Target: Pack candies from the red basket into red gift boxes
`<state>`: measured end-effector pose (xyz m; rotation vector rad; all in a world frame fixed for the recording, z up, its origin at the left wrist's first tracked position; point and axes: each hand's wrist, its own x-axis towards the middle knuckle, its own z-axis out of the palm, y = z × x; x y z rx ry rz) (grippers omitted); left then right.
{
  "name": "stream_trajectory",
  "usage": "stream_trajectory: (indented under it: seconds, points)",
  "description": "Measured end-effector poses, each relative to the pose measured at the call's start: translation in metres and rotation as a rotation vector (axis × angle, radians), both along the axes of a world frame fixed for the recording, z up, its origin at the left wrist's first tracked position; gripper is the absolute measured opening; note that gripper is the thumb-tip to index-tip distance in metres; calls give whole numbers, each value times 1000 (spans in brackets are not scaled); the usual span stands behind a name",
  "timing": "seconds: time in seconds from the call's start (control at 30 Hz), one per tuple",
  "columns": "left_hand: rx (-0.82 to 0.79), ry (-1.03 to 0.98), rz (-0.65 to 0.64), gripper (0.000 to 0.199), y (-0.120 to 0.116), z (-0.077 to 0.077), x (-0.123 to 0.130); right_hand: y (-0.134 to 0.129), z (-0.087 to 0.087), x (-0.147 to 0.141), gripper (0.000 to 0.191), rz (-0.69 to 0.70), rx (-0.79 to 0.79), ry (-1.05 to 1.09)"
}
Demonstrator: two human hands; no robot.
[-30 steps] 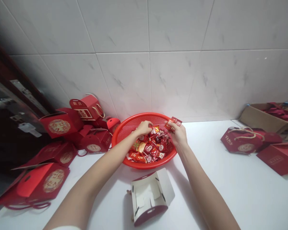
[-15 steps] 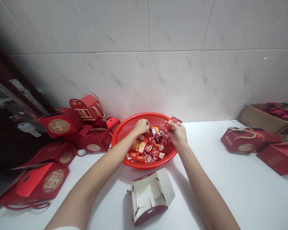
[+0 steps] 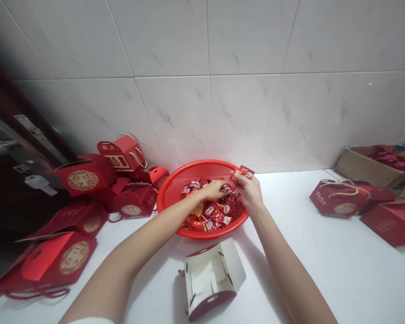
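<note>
In the head view, an oval red plastic basket with mesh sides holds many wrapped candies, mostly in red wrappers. My left hand reaches into it, fingers curled down on the candies at the right of the pile; what lies under the fingertips is hidden. Over the basket's right rim, my right hand pinches red candy packets between thumb and fingers. Just in front of the basket lies an open gift box, white inside, with dark red curved ends and nothing in it.
Red gift boxes are stacked on the left beside a dark door with a key. More dark red boxes sit at the right, near a cardboard carton of red ribbon-like material. A tiled wall rises behind the white table.
My left hand has moved right and slightly nearer across the candies, from the basket's back part. Candies now show where it was. My right hand still holds its packets at the rim.
</note>
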<state>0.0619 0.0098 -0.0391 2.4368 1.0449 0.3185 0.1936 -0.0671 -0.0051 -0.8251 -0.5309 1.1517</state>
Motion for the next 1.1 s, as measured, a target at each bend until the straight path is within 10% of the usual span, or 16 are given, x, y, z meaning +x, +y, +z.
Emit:
stream_trajectory:
  seconds: [0.33,0.73,1.1]
  points:
    - [-250,-195,48,28,3,5,-3,0,0,0,11,-14,3,9]
    - [-19,-781,160,35,16,40,-25,-1,4,0,17,108,-74,49]
    - [-248,-731,29,43,-5,55,-22,-4,4,1,20,179,-68,26]
